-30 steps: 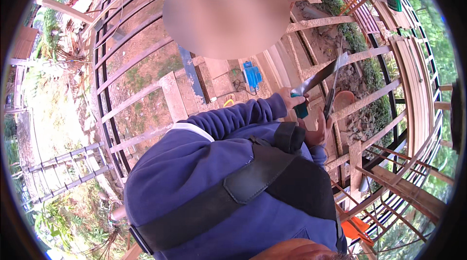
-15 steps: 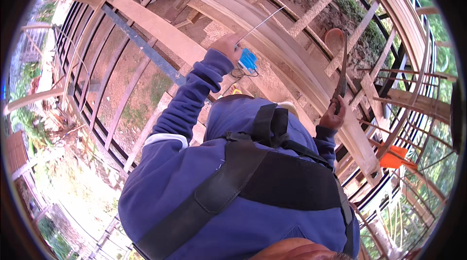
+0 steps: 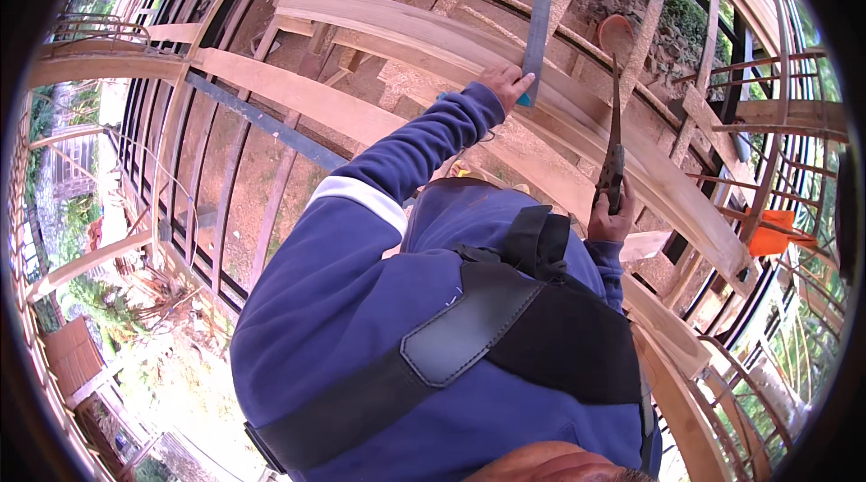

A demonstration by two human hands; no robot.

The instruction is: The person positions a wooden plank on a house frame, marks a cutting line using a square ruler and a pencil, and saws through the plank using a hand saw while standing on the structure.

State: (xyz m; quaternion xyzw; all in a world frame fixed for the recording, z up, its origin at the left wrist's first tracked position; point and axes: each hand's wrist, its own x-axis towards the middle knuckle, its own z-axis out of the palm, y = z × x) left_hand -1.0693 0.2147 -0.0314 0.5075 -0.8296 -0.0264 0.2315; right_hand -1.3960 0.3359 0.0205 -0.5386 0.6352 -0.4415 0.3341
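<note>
My left hand point(image 3: 505, 88) is closed around the teal stock of a try square. The flat metal blade of the try square point(image 3: 538, 38) stretches away over a thick pale timber beam point(image 3: 577, 112). In my right hand point(image 3: 612, 222) is the dark handle of a handsaw. The blade of the handsaw point(image 3: 616, 112) points away from me, seen nearly edge-on over the beam. My left forearm hides part of the beam's near side, where bits of a blue object point(image 3: 420, 100) peek out.
A blue-grey bar point(image 3: 266, 117) and a wide plank point(image 3: 298, 90) run off to the left. Wooden slats and posts surround the beam. An orange sheet point(image 3: 771, 231) hangs at the right. A round reddish-brown container point(image 3: 616, 34) sits beyond the beam.
My left hand has moved right and the try square has turned from edge-on to showing its flat blade. My right hand and the handsaw have shifted slightly left. My left forearm now mostly covers the blue object.
</note>
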